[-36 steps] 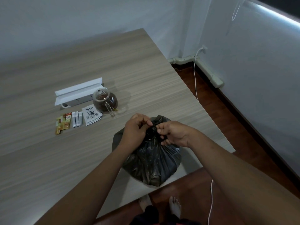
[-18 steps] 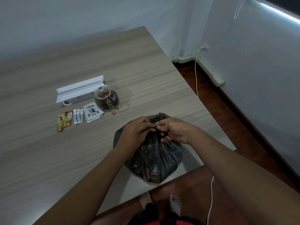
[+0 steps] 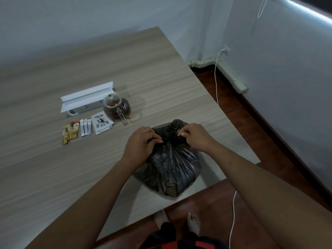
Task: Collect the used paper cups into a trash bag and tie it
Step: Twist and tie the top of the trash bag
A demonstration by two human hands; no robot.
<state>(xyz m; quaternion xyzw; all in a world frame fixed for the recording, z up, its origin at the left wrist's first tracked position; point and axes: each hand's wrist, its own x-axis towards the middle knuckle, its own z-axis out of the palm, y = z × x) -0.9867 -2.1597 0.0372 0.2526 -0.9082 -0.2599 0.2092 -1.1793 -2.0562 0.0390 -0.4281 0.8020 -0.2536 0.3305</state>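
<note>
Gripping the gathered neck of a black trash bag [image 3: 170, 164] at frame centre, left hand [image 3: 142, 142] and right hand [image 3: 195, 137] pinch it with clenched fingers [image 3: 182, 132] on the worktop [image 3: 53, 173].

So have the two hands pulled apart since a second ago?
Yes. The left hand and right hand touched over the trash bag; now they sit either side of its knot, pulling outward. The bag remains by the table edge.
</note>
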